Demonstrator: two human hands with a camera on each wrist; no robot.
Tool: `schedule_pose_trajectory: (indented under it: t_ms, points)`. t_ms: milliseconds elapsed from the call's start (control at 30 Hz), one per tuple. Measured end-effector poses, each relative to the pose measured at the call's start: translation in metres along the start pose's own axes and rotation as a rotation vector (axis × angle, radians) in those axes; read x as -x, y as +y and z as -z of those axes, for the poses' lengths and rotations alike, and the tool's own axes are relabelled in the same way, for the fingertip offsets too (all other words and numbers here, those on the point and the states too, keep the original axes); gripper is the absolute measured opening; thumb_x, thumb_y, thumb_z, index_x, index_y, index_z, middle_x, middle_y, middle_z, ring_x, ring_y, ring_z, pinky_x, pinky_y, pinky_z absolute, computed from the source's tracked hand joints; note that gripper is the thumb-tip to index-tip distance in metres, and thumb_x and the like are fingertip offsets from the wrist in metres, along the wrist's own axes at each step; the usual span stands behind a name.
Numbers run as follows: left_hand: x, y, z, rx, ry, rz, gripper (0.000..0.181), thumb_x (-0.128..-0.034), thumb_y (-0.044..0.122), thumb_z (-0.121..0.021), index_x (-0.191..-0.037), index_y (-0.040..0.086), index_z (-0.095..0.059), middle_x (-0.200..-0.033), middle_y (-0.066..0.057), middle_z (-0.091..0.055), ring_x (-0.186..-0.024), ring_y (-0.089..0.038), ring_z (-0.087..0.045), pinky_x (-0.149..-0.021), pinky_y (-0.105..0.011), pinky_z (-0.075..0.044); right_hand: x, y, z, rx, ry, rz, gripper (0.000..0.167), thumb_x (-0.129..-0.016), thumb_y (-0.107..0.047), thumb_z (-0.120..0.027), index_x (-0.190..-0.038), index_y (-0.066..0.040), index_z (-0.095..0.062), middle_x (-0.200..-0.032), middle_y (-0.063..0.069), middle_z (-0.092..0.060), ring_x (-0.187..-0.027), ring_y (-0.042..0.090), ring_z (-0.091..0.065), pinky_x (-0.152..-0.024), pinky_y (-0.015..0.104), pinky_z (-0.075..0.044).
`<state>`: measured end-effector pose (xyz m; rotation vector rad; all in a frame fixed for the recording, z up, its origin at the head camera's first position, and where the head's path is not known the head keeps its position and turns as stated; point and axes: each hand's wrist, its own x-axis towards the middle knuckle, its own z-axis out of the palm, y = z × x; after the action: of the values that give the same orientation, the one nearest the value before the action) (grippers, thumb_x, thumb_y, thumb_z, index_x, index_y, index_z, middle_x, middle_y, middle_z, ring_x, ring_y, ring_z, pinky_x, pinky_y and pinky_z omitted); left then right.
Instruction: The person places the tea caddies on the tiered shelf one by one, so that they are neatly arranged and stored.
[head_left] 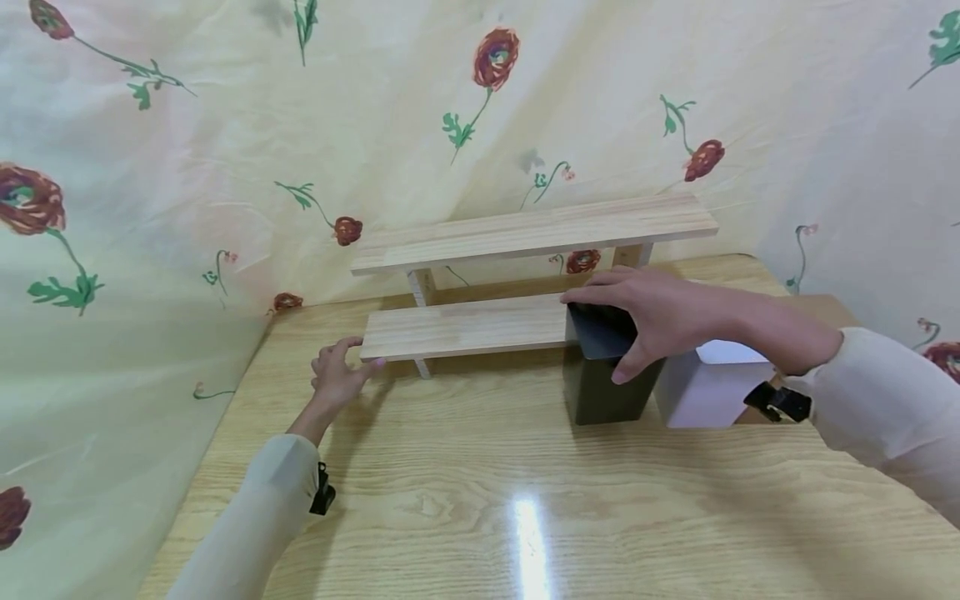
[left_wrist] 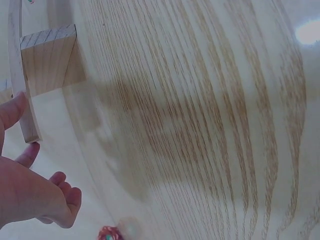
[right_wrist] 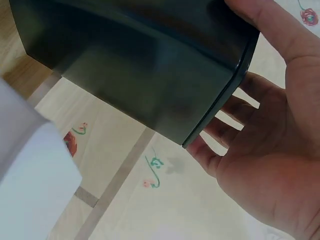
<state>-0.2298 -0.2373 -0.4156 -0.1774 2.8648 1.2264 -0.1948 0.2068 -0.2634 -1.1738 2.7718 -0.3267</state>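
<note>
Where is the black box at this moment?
In the head view, the black box is right of centre, gripped from above by the right hand, with the white box just to its right and the lower shelf board extending to its left.

Red-flowered cloth (head_left: 405, 108) backs a wood-grained tabletop (head_left: 420, 467).

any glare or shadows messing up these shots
Head view: bright glare streak on the table, soft shadow beside the left sleeve; left wrist view: white glare spot upper right, blurry shadows across the table; right wrist view: faint sheen on the dark box.
</note>
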Motion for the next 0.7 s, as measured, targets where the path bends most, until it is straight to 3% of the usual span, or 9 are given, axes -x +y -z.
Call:
schedule_pose_trajectory:
  t_ms: [200,467,700]
  points:
    - [-0.001,0.001,0.0,-0.026,-0.009,-0.003,0.072,-0.0902,0.043,-0.066,-0.146,0.009,-0.035,-0.147,-0.027,-0.021,-0.131,-0.046,-0.015,-0.099,-0.063,-0.017,-0.003,-0.004,0.005,0.004,-0.009,0.015,0.099,-0.063,-0.049,-0.087,-0.146,-0.018,-0.043,-0.14,0.014,-0.046,-0.125,0.034,-0.044,-0.091,0.055,-0.037]
    - [-0.002,0.002,-0.001,-0.029,-0.009,-0.003,0.072,-0.0903,0.043,-0.066,-0.146,0.009,-0.035,-0.147,-0.028,-0.022,-0.131,-0.046,-0.016,-0.098,-0.063,-0.017,-0.014,-0.014,0.014,-0.021,-0.022,0.025,0.095,-0.064,-0.042,-0.088,-0.145,-0.018,-0.043,-0.146,0.019,-0.039,-0.132,0.043,-0.036,-0.096,0.058,-0.036]
    - [-0.002,0.0,0.0,-0.023,-0.005,0.005,0.071,-0.09,0.042,-0.066,-0.145,0.009,-0.035,-0.146,-0.027,-0.022,-0.131,-0.045,-0.016,-0.099,-0.062,-0.017,-0.029,-0.02,0.019,-0.027,-0.043,0.078,0.094,-0.065,-0.041,-0.088,-0.144,-0.018,-0.044,-0.144,0.015,-0.043,-0.131,0.037,-0.036,-0.097,0.055,-0.034]
